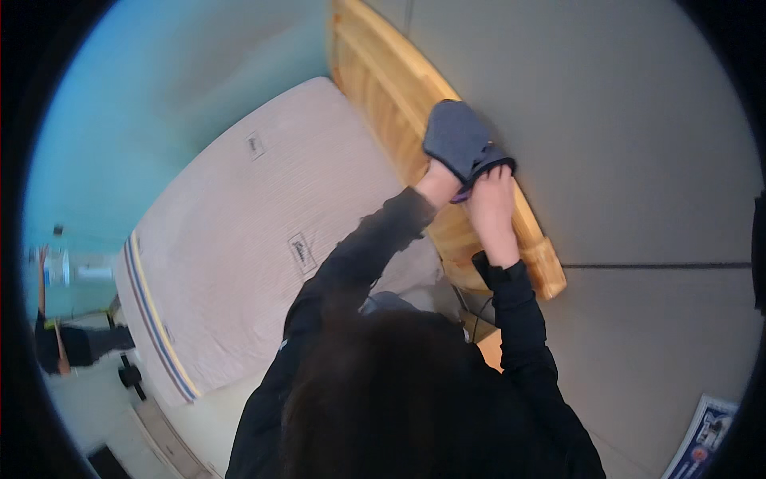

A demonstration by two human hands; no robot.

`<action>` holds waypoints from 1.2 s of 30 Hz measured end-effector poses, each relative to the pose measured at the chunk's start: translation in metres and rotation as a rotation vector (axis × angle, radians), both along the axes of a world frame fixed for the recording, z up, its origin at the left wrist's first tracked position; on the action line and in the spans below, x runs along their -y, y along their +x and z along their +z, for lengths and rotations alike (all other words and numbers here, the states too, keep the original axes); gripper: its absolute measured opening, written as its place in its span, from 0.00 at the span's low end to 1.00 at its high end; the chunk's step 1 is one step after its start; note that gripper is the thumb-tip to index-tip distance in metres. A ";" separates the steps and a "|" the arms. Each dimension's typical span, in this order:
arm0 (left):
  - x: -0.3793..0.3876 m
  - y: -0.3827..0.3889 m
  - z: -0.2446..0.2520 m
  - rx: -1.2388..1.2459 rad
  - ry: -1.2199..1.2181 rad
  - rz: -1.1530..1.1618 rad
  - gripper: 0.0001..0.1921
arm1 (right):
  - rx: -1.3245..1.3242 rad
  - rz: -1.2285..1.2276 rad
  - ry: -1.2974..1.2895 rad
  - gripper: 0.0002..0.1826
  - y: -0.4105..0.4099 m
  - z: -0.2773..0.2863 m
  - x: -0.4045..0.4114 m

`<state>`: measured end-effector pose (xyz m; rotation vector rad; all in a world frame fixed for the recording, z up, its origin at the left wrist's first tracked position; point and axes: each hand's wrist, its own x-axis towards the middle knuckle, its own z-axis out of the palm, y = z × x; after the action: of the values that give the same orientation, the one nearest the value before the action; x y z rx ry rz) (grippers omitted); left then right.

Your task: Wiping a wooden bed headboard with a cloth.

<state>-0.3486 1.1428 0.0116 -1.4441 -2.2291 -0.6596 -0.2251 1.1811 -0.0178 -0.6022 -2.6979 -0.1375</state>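
A dark grey fabric mitt point(458, 135) with black edging covers my left hand point(440, 181); only the wrist shows below it. Its fingers are hidden inside. My right hand point(492, 203) grips the cuff side of the mitt, fingertips curled at the black edge. A bit of purple fabric point(459, 197) shows between the two wrists. Both hands are over the top rail of a wooden headboard point(383, 78), but whether the mitt touches the wood is unclear.
A bed with a pale pink striped cover point(257, 203) lies left of the headboard. The grey wall point(628, 149) rises close behind it. At lower right is a printed poster or board point(700, 440). Another person point(78, 346) stands beyond the bed's foot, near a dark object point(130, 376).
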 end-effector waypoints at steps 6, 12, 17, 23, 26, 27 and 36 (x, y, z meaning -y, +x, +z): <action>0.024 0.118 -0.007 0.180 0.145 -0.270 0.13 | -0.012 -0.081 -0.084 0.27 0.114 0.026 0.031; 0.006 0.137 -0.012 0.223 -0.104 -0.396 0.14 | 0.005 -0.068 -0.193 0.27 0.154 0.044 0.031; 0.002 0.103 -0.031 0.033 0.448 -0.401 0.12 | -0.145 -0.097 -0.114 0.21 0.115 0.015 0.022; -0.009 0.042 0.000 0.075 0.231 -0.397 0.16 | -0.166 -0.258 0.053 0.15 0.030 -0.017 0.007; -0.020 -0.012 -0.005 0.026 0.273 -0.477 0.18 | -0.026 -0.211 0.021 0.11 -0.010 -0.022 0.008; -0.028 -0.028 -0.012 -0.033 0.233 -0.429 0.18 | 0.017 -0.181 -0.008 0.10 -0.023 -0.025 0.003; -0.022 -0.055 -0.005 -0.147 0.103 -0.345 0.18 | -0.090 -0.055 -0.037 0.11 -0.034 -0.005 -0.006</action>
<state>-0.4037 1.1652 0.0071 -1.7796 -1.8255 -0.7365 -0.2587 1.1874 -0.0224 -0.6774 -2.6034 -0.0735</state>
